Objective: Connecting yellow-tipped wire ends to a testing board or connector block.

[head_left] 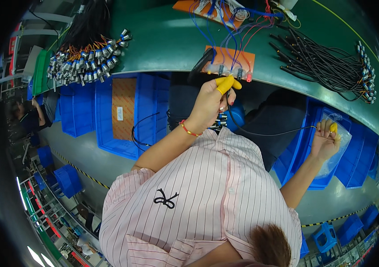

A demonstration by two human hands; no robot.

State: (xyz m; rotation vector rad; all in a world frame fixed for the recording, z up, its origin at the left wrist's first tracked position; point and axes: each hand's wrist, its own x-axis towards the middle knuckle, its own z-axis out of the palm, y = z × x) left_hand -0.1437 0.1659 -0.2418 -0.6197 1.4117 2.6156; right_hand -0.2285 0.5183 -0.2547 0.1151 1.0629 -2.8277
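Note:
A thin black cable (274, 133) runs between my two hands, sagging slightly. My left hand (214, 100), with yellow finger cots, pinches one end of it at the front edge of an orange board (245, 59). That board carries clear-covered terminals with blue, purple and red wires. Whether the cable end touches a terminal is hidden by my fingers. Out to the right, my right hand (325, 142), also with yellow finger cots, is closed on the cable's other end, where a bit of orange wire shows. Several silver connectors (221, 119) lie below my left hand.
On the green table (154, 49), a bundle of silver-ended cables (85, 62) lies left and black cables (318, 62) lie right. A second orange board (207, 11) sits farther back. Blue bins (78, 111) stand under the table's edge. A plastic bag (341, 149) is behind my right hand.

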